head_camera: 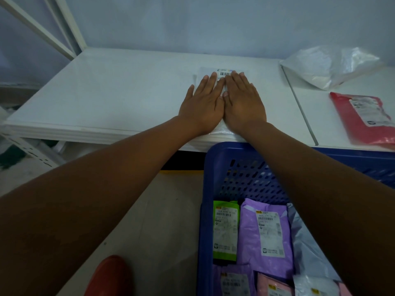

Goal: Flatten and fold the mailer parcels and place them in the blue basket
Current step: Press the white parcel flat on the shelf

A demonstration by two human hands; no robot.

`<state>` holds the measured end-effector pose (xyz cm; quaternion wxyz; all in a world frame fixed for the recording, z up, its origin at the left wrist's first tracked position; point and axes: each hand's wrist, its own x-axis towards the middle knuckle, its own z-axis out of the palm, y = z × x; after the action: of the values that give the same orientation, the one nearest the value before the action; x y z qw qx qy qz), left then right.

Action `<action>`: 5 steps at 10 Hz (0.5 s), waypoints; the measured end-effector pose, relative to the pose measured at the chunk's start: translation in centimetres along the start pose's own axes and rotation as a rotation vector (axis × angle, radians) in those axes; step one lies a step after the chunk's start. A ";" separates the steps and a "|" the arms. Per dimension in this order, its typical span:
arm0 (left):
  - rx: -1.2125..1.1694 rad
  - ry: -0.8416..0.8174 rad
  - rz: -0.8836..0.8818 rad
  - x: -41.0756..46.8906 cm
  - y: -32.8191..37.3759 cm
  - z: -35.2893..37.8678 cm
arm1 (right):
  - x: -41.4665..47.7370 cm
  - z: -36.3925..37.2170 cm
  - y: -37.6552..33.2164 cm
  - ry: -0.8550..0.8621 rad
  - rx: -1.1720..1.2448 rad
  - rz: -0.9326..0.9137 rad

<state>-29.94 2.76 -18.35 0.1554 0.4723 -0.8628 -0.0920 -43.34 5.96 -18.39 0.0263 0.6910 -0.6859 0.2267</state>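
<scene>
A white mailer parcel with a barcode label lies flat on the white table. My left hand and my right hand press on it side by side, palms down, fingers straight, thumbs touching. They hide most of the mailer. Below the table's front edge stands the blue basket, holding a green mailer, a purple mailer and several other folded mailers.
A crumpled white plastic mailer lies at the table's back right. A red mailer with a label lies at the right edge. A white shelf frame stands at the left. A red shoe tip shows on the floor.
</scene>
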 end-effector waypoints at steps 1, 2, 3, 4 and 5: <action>-0.003 -0.007 -0.001 0.0 0.0 0.0 | 0.0 0.0 0.0 -0.005 0.000 0.004; -0.002 -0.006 0.000 0.1 0.0 0.1 | 0.0 0.0 0.1 -0.013 -0.010 0.002; 0.005 -0.010 -0.001 0.1 -0.1 0.2 | 0.0 0.0 0.1 -0.017 -0.007 0.001; 0.012 -0.012 0.000 0.2 -0.1 0.2 | 0.0 0.0 0.1 -0.018 -0.013 -0.001; 0.012 -0.018 -0.005 0.1 -0.1 0.2 | 0.0 0.0 0.1 -0.026 -0.013 0.001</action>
<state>-30.00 2.59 -18.53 0.1445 0.4746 -0.8634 -0.0914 -43.46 5.93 -18.39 0.0216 0.6932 -0.6881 0.2134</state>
